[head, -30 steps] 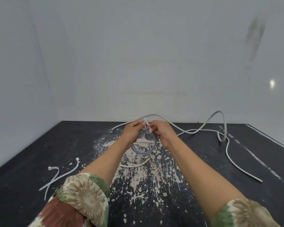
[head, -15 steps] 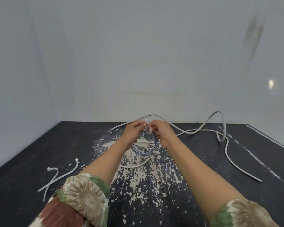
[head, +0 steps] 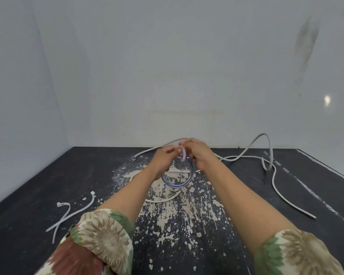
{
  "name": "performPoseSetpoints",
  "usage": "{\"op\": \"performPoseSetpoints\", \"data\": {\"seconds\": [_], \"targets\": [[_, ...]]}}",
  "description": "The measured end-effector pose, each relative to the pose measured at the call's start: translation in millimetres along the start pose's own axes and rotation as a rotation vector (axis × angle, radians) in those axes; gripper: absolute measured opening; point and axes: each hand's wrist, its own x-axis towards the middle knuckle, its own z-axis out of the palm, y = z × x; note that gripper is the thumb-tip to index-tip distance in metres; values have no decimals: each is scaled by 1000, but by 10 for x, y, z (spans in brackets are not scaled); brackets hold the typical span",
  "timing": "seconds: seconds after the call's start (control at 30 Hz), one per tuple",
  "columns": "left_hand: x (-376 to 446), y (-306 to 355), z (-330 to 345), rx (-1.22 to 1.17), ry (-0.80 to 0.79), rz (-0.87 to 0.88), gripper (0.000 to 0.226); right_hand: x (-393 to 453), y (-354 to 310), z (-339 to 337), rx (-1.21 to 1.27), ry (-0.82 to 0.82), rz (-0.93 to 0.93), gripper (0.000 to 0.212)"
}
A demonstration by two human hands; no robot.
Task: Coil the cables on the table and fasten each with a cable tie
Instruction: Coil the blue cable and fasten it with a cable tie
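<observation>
Since the frame half a second back, the right hand [head: 197, 153] has lifted slightly, drawing the white cable tie [head: 183, 154] upward; the left hand [head: 165, 158] has barely shifted. Both hands pinch at the top of one coiled cable [head: 178, 174]: a bluish translucent ring of a few turns, hanging just above the table [head: 38, 187]. The right thumb and fingers grip the tie's strap. Count: one loose grey cable [head: 273, 175], round and smooth, snaking across the far side; two spare ties [head: 72, 212], flat white strips, crossed at the left. The tabletop is black, paint flaked to beige patches.
</observation>
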Motion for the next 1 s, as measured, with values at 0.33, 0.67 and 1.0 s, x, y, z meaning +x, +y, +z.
{"op": "performPoseSetpoints", "data": {"seconds": [0.33, 0.67, 1.0], "targets": [[4, 35, 30, 103, -60, -77, 33, 89, -30, -78, -16, 146, -87, 24], [-39, 53, 166, 133, -116, -95, 50, 169, 28, -116, -170, 269, -156, 13], [6, -2, 154, 126, -3, -162, 47, 53, -82, -220, -173, -128, -129, 16]]}}
